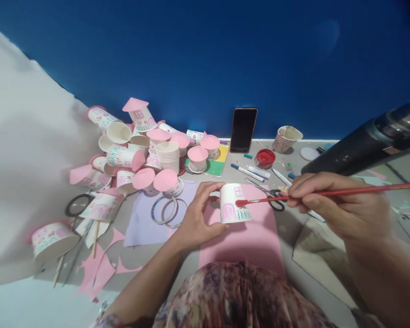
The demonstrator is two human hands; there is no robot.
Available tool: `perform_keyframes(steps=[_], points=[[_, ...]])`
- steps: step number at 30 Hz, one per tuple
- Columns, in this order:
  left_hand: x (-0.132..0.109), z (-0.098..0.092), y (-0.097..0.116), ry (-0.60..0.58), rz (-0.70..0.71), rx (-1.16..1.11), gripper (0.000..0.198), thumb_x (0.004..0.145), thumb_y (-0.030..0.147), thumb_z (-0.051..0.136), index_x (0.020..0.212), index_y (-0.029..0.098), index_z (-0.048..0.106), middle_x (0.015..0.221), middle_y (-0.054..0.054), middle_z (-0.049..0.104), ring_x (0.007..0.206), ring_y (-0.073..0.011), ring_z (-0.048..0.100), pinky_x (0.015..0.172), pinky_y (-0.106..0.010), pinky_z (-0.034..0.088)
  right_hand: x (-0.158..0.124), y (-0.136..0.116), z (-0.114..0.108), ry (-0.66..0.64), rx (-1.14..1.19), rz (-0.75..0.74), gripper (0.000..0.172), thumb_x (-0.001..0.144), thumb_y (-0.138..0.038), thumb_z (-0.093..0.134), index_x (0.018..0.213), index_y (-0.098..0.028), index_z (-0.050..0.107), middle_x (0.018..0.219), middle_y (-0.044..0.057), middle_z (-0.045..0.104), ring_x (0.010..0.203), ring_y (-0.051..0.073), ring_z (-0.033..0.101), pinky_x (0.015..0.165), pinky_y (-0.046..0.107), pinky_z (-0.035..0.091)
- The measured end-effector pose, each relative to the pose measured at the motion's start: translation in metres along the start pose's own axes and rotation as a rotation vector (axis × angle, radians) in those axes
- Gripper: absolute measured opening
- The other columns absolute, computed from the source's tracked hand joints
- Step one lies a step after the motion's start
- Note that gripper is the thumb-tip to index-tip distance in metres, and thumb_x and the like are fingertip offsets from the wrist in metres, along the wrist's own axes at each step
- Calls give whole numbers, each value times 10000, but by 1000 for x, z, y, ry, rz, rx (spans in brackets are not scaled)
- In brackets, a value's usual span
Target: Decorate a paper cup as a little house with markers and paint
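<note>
My left hand [202,214] grips a white paper cup [235,218] upside down by its left side, just above a pink sheet [259,241]. Drawn on the cup are a pink window, a pink door and green grass strokes. In my right hand [338,205] is a slim red paintbrush [273,199], held in a pinch. Its red-loaded tip meets the cup's side near the grass, or is very close to it. Beyond the cup sits an open jar of red paint [265,158]. Black-handled scissors [276,202] lie partly behind the brush.
Decorated cups with pink cone roofs [198,155] crowd the left and back. A stack of plain cups [168,155] stands among them. A phone [243,130] leans on the blue wall. Markers [248,173], bangles [164,210], pink scraps [97,269] and a dark cylinder [365,136] lie around.
</note>
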State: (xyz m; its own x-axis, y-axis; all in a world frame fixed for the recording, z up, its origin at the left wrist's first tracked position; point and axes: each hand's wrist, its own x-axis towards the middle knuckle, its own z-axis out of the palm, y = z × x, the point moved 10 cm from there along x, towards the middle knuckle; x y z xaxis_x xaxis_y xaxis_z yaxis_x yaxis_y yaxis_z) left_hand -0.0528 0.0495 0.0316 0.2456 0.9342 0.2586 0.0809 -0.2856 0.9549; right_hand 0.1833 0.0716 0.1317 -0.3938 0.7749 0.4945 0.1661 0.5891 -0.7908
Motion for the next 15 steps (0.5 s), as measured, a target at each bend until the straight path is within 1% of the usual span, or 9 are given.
perform_keyframes(steps=[2,4,6,9,11,15], points=[[0,0,0,0,-6,9,820,733,143,823,1482,366,577,1444,-69,532,1391,-305,511,1110,-406,508,0,0,3,-26,-12,-6,137,1005,-179,682,996,-275,779,792,7,767,705,164,732,562,236,585],[0,0,0,-2,-8,8,810,738,148,824,1480,360,579,1445,-74,531,1393,-307,511,1108,-407,512,0,1,2,-19,-13,1,131,1006,-185,686,1001,-276,780,801,8,771,705,165,733,563,237,588],[-1,-1,1,-2,-5,3,802,738,150,826,1475,354,585,1437,-77,537,1385,-307,520,1102,-406,518,-1,2,-3,30,-9,23,129,1007,-189,693,1016,-279,785,815,8,777,700,156,725,560,227,587],[-1,-2,1,7,-4,-1,809,739,151,829,1482,353,581,1439,-80,542,1381,-310,531,1099,-408,524,-4,4,-11,114,-8,56,123,1009,-196,704,1004,-280,794,821,2,783,637,125,689,529,200,567],[-2,-2,0,12,-8,-12,814,740,151,831,1486,353,577,1451,-81,542,1388,-315,534,1104,-412,527,-6,5,-13,139,-9,72,114,1011,-207,709,995,-280,796,816,-2,784,609,116,674,514,193,557],[-3,-2,-5,17,-37,-58,805,736,151,839,1474,342,582,1472,-84,530,1402,-325,542,1124,-429,529,-5,6,-9,111,-8,72,119,1015,-211,701,997,-281,796,816,3,784,628,127,684,515,203,559]])
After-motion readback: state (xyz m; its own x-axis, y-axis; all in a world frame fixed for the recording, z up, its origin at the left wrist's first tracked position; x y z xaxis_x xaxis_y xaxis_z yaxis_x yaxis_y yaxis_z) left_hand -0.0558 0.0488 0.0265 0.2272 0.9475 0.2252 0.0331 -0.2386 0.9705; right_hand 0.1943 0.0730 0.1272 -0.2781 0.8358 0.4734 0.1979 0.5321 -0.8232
